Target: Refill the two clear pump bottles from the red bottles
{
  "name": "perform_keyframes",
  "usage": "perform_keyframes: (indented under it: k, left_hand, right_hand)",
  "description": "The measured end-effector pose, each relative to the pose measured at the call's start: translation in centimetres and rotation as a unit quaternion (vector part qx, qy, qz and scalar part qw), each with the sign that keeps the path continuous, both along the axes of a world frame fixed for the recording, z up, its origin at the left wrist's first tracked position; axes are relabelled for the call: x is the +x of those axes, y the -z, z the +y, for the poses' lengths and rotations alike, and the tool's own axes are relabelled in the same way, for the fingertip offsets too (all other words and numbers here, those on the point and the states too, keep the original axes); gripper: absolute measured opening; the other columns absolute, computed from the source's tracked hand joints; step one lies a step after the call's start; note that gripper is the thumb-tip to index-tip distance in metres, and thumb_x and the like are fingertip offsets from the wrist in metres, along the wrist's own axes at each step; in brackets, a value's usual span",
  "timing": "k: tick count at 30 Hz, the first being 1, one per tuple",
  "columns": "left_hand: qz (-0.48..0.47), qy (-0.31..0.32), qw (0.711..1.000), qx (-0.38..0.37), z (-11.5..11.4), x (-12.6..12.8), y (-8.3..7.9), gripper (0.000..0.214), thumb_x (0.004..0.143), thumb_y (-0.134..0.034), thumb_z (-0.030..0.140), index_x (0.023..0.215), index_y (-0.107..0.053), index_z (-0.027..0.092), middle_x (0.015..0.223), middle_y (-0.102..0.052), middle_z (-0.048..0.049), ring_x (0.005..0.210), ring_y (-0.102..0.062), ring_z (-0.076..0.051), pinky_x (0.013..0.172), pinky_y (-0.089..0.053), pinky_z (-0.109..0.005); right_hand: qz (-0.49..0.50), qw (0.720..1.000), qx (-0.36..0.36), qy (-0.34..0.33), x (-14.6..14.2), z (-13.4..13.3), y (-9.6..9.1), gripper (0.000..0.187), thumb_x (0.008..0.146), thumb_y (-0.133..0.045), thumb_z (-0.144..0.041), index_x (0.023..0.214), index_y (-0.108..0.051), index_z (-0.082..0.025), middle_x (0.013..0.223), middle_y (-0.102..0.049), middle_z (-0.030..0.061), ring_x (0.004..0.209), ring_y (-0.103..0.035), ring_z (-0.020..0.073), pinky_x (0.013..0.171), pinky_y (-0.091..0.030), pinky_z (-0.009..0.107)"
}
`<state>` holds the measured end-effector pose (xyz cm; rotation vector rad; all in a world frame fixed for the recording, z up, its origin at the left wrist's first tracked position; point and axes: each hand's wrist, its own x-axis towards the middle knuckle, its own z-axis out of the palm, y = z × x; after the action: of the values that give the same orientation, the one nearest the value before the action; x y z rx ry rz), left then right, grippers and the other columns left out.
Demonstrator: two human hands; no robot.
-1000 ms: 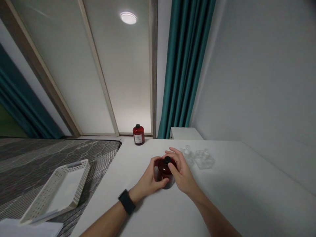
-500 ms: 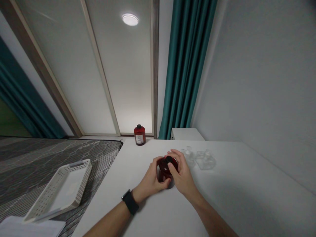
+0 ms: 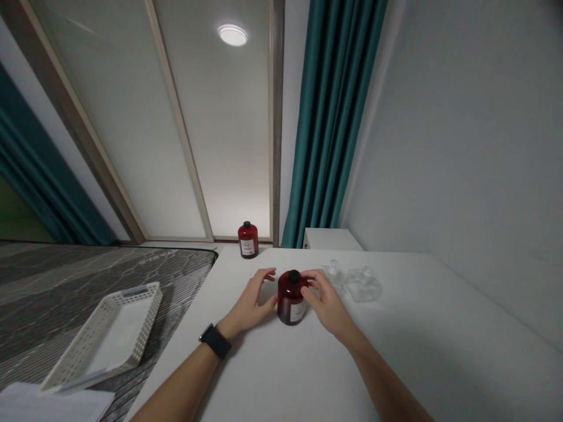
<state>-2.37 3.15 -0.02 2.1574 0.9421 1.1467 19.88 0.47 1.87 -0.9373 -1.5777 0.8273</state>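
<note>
A dark red bottle point(image 3: 288, 296) with a black cap and a pale label stands upright on the white table point(image 3: 281, 375), between my hands. My left hand point(image 3: 253, 299) is just left of it, thumb and fingers spread, holding nothing; the thumb tip is close to the bottle's side. On the other side, my right hand point(image 3: 323, 299) has its thumb and fingertips on the bottle's right shoulder, next to the cap. A black watch point(image 3: 215, 341) is on my left wrist.
A second red bottle point(image 3: 248, 240) stands at the table's far left corner. Clear glass or plastic pieces point(image 3: 363, 284) lie right of my right hand. Left of the table, a white perforated basket point(image 3: 105, 337) and papers point(image 3: 57, 403) rest on a grey patterned surface.
My left hand has let go of the bottle and moved left, its fingers spreading. The bottle now stands upright with its label showing. My right hand has stayed at its right side.
</note>
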Motion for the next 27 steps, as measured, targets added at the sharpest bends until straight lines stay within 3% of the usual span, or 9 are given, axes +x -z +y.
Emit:
perform_keyframes:
  k: [3, 5, 10, 16, 20, 27]
  left_hand:
    - [-0.022, -0.029, 0.999, 0.012, -0.5, 0.3, -0.8, 0.029, 0.094, -0.053, 0.026, 0.122, -0.052, 0.019, 0.114, -0.06, -0.0103, 0.104, -0.059, -0.026, 0.096, -0.048, -0.046]
    - [-0.03, -0.012, 0.999, 0.014, -1.1, 0.7, -1.5, 0.023, 0.095, -0.052, 0.029, 0.116, -0.056, 0.019, 0.11, -0.061, -0.0093, 0.103, -0.058, -0.026, 0.094, -0.048, -0.043]
    - [-0.029, 0.0, 1.0, -0.006, -2.4, 1.4, -2.6, 0.041, 0.089, -0.06, 0.032, 0.127, -0.049, 0.019, 0.119, -0.059, -0.0115, 0.11, -0.056, -0.027, 0.098, -0.046, -0.043]
    - [0.023, -0.048, 0.998, -0.038, -2.1, 0.5, -3.5, 0.043, 0.082, -0.07, 0.03, 0.119, -0.049, 0.02, 0.115, -0.06, -0.0102, 0.107, -0.058, -0.028, 0.096, -0.047, -0.044]
    - [0.048, -0.071, 0.995, -0.054, -1.5, -0.6, -4.5, 0.043, 0.082, -0.07, 0.039, 0.115, -0.05, 0.02, 0.112, -0.062, -0.0098, 0.103, -0.06, -0.028, 0.091, -0.049, -0.043]
    - [0.143, -0.113, 0.983, -0.021, -0.2, -4.0, -6.5, 0.039, 0.076, -0.064, 0.028, 0.112, -0.052, 0.02, 0.106, -0.064, -0.0078, 0.094, -0.062, -0.028, 0.082, -0.049, -0.042]
  right_hand:
    - [0.005, 1.0, -0.013, 0.001, -0.1, 0.0, 0.4, 0.02, 0.087, -0.06, -0.027, 0.107, -0.059, -0.024, 0.117, -0.06, 0.0065, 0.113, -0.058, 0.0237, 0.095, -0.048, 0.04]
    - [0.007, 1.0, -0.028, -0.011, -0.3, -0.1, 0.6, 0.022, 0.086, -0.061, -0.029, 0.107, -0.057, -0.024, 0.123, -0.059, 0.0069, 0.115, -0.058, 0.024, 0.093, -0.046, 0.039]
    - [0.05, 0.997, -0.059, -0.013, -1.7, -0.5, 0.5, 0.026, 0.084, -0.066, -0.035, 0.104, -0.054, -0.025, 0.119, -0.058, 0.0058, 0.105, -0.059, 0.0224, 0.081, -0.048, 0.034]
    - [0.082, 0.981, -0.155, -0.086, -3.1, -0.3, -1.5, 0.028, 0.082, -0.069, -0.039, 0.099, -0.051, -0.026, 0.103, -0.059, 0.0013, 0.092, -0.058, 0.0203, 0.077, -0.048, 0.032]
    - [0.081, 0.979, -0.162, -0.096, -4.4, 0.6, -2.4, 0.023, 0.081, -0.069, -0.037, 0.093, -0.053, -0.026, 0.097, -0.057, 0.0002, 0.096, -0.056, 0.0212, 0.081, -0.048, 0.033]
    - [0.091, 0.97, -0.174, -0.145, -8.3, 3.1, -2.5, 0.019, 0.085, -0.064, -0.041, 0.09, -0.056, -0.025, 0.098, -0.057, 0.0024, 0.098, -0.056, 0.0234, 0.078, -0.048, 0.034]
